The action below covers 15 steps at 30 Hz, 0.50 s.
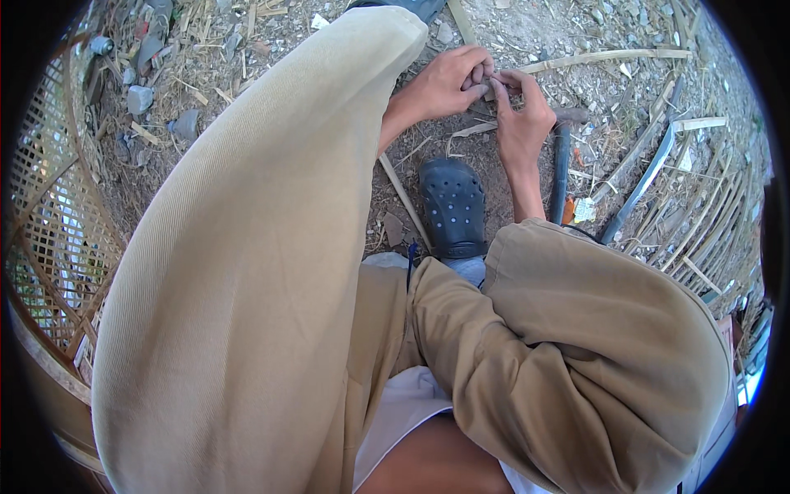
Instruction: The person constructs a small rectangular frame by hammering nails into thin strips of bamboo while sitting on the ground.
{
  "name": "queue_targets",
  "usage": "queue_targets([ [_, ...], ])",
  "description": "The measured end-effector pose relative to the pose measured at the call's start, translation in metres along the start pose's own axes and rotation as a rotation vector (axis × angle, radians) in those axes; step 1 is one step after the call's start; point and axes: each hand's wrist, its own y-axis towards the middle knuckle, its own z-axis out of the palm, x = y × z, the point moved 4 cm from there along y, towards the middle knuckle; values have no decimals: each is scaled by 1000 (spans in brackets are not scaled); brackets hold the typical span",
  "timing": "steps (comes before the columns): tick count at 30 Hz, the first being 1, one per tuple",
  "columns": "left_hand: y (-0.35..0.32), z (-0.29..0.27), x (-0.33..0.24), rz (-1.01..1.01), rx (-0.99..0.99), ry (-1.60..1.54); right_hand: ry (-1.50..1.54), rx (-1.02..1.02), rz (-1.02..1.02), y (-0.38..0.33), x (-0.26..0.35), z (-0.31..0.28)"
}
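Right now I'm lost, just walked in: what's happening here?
A person sits low on littered dirt, knees in tan trousers. Both hands meet ahead: the left hand and right hand pinch a thin pale bamboo strip. A dark perforated clog lies below them, a woven lattice basket to the left.

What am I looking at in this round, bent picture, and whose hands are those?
It is a single view from a wide fisheye camera worn on a person's head, looking down, so straight edges curve. The big tan shapes are the person's own bent legs; a dark perforated clog rests on the bare ground. The left hand and right hand meet and pinch a thin bamboo strip; the exact grip is hard to see. Split bamboo strips lie at right, and a woven lattice basket stands at left.
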Motion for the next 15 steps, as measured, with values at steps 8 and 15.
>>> queue_targets([
  [8,0,3,2,22,-23,1,-29,38,-27,6,6,-3],
  [15,-2,0,6,26,-44,12,-21,155,-34,19,13,-3],
])
